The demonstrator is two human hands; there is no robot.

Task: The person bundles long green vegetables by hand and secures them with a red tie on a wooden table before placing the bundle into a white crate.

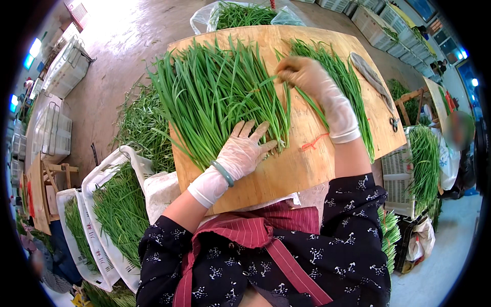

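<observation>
A big pile of long green chive stalks lies fanned on a wooden board in front of me. My left hand, in a thin clear glove with a green bangle at the wrist, rests flat with fingers spread on the pile's near end. My right hand, also gloved, pinches a few green stalks at the far middle of the board. A second, thinner row of chives lies along the board's right side. A red rubber band lies on the bare wood near my right wrist.
A knife and small scissors lie at the board's right edge. White crates of chives stand at my left, loose chives on the floor, a bag of chives beyond the board. Another person sits at right by more chives.
</observation>
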